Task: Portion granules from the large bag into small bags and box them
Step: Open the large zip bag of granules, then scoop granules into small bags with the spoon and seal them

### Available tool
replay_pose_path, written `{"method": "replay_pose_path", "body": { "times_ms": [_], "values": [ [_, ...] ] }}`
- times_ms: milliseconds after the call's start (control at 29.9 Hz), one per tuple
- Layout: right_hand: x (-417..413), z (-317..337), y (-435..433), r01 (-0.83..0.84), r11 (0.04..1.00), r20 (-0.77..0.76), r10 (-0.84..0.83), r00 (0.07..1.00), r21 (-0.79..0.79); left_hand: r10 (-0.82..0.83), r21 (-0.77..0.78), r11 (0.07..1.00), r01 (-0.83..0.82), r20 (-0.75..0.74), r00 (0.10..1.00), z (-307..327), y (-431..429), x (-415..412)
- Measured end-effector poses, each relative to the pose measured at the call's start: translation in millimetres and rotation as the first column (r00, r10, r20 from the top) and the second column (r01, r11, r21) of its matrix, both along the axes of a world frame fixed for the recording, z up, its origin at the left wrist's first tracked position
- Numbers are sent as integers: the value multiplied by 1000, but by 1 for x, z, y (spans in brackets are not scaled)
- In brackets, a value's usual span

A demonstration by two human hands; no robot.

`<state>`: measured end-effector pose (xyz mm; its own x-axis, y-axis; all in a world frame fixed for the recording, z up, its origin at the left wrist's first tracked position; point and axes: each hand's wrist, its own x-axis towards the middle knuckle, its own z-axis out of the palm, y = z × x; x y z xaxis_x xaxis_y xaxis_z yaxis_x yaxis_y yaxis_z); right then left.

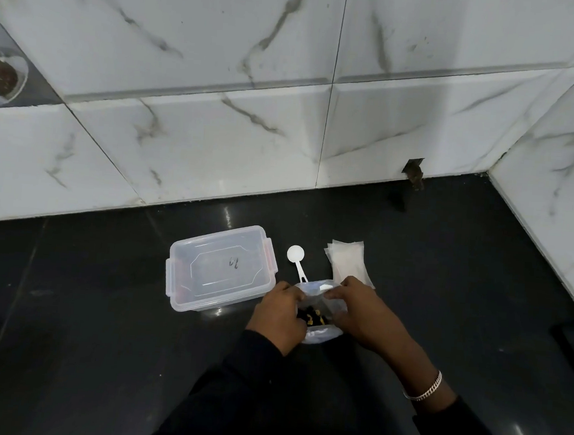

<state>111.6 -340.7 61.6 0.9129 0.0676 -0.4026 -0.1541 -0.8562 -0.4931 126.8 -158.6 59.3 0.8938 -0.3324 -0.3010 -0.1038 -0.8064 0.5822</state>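
Both hands, left (279, 314) and right (357, 310), pinch the bag (319, 317) mouth, near edge of counter (445, 281), box (221, 269) lidded alongside. Risk: an uneven pull tips it, spilling granules (314, 314).

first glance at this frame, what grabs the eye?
Both hands, left hand and right hand, pinch the clear plastic bag of dark and yellow granules at centre on the glossy black counter. Left of it sits the lidded clear plastic box. Behind lie a white plastic scoop and a stack of small white sachets.
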Motion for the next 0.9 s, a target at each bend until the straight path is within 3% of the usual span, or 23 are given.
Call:
{"method": "replay_pose_path", "body": {
  "times_ms": [167,301,435,568,669,769,903],
  "values": [
    [-4,-3,5,5,1000,-1,-5,1000,-10,16,2,1000,-16,-22,1000,0,3,-6],
    [-4,5,-5,19,996,17,-21,1000,89,43,-44,998,-44,-9,999,0,4,-8],
    [15,11,-27,247,938,192,-296,936,244,41,15,999,-42,28,999,0,5,-7],
    [37,-7,-49,427,851,172,-490,854,305,-5,146,989,-16,142,990,16,2,-9],
    [50,-25,-60,499,811,148,-558,816,305,61,-13,998,-60,244,968,32,-12,9],
    [60,-38,-64,503,829,75,-533,843,244,184,-230,958,-174,24,983,33,-36,48],
    [64,-52,-61,490,852,20,-502,865,185,166,-55,983,-176,-149,975,2,-76,99]
  ]
}}
